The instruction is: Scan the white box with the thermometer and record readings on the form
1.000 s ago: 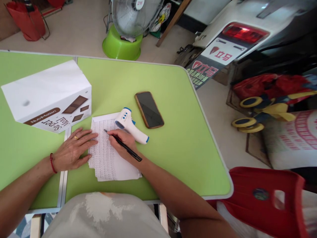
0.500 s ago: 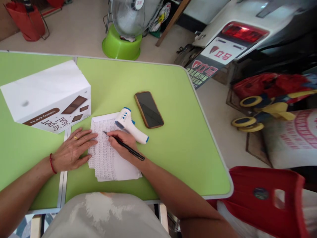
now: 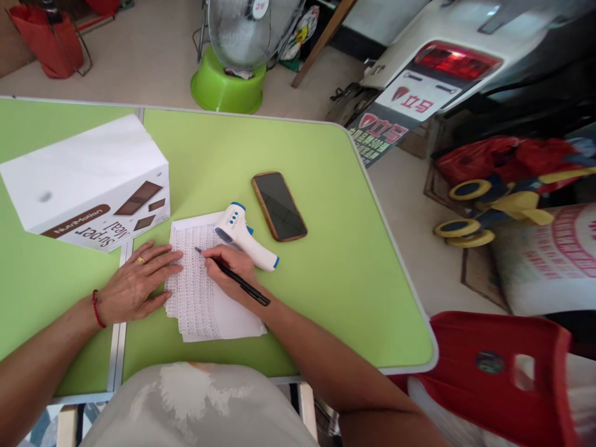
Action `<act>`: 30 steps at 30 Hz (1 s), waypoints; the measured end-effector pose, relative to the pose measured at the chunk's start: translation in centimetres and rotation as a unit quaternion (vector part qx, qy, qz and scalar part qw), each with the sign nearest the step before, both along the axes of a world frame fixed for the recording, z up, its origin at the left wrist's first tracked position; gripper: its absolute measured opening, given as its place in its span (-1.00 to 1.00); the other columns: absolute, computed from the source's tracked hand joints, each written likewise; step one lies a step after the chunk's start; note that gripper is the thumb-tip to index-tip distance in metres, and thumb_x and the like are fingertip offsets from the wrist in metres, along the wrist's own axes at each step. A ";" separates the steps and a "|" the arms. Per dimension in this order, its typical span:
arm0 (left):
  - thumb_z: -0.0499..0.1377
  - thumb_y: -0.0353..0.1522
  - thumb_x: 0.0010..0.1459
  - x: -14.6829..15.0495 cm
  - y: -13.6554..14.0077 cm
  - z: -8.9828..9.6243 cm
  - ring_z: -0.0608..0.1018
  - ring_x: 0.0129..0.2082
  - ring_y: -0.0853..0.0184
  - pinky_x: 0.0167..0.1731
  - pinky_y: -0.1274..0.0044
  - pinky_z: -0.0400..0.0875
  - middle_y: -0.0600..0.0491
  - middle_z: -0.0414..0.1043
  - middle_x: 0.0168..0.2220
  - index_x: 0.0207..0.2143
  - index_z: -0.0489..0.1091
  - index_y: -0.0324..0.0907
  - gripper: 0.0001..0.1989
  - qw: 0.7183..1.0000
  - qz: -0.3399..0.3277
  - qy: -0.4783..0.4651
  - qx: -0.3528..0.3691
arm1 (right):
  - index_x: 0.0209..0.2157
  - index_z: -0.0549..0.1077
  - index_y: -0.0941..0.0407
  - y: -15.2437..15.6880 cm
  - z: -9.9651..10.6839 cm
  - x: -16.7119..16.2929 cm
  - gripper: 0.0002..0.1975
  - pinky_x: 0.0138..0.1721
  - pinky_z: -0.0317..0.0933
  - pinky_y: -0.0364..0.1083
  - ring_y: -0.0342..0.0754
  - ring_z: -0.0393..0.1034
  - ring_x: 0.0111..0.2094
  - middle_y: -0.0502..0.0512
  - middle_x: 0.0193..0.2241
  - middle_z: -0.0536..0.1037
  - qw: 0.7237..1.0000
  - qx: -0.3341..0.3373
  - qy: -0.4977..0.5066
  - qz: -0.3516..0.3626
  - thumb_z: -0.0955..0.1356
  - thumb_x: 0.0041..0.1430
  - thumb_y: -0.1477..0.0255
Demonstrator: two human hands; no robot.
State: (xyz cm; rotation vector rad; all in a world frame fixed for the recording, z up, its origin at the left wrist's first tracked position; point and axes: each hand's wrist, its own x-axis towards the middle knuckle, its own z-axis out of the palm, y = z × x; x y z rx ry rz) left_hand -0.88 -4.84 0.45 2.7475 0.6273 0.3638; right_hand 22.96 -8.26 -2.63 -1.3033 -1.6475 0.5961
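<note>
A black pen is pinched in my right hand, its tip at the paper. Under that hand lie stacked sheets of paper, the left part covered in rows of small handwriting and the right part blank. My left hand rests flat with its fingers spread, the fingertips on the left edge of the sheets. A white and blue infrared thermometer lies across the upper right of the paper, just beyond my right hand. Farther right is a phone in a brown case, its screen dark.
A white box stands on the green table at the left. Beyond the far edge, a fan sits on a green basin. A white scooter is at the right, and a red chair at the near right corner.
The pen tip has shifted very slightly to the right and down on the paper. My left hand, the thermometer and the phone stay in place; the whole view has moved a little.
</note>
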 end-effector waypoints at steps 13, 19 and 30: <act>0.05 -0.34 0.31 0.0 0.0 0.0 0.23 0.26 0.05 0.23 0.07 0.11 -0.14 0.26 0.23 0.14 0.25 -0.23 -0.63 1.000 -0.004 0.001 0.001 | -0.35 0.51 0.09 -0.2 -0.2 -0.1 -0.86 -0.47 0.35 -0.16 -0.16 0.40 -0.55 -0.03 -0.53 0.56 0.997 -0.059 0.040 -0.040 0.30 0.08 0.48; 0.05 -0.34 0.31 0.0 -0.1 0.1 0.24 0.26 0.05 0.22 0.07 0.13 -0.14 0.26 0.23 0.14 0.24 -0.24 -0.63 1.000 -0.006 -0.002 0.008 | -0.36 0.51 0.07 -0.2 -0.2 -0.2 -0.86 -0.42 0.36 -0.14 -0.15 0.41 -0.52 -0.02 -0.50 0.57 0.998 -0.039 0.019 -0.039 0.30 0.10 0.48; 0.04 -0.34 0.31 0.0 -0.1 0.0 0.24 0.26 0.04 0.21 0.06 0.12 -0.15 0.26 0.23 0.14 0.24 -0.25 -0.63 1.000 -0.009 0.003 0.016 | -0.36 0.50 0.08 -0.3 0.0 -0.1 -0.86 -0.50 0.31 -0.18 -0.18 0.38 -0.57 -0.05 -0.55 0.54 0.997 -0.052 0.039 -0.044 0.29 0.09 0.48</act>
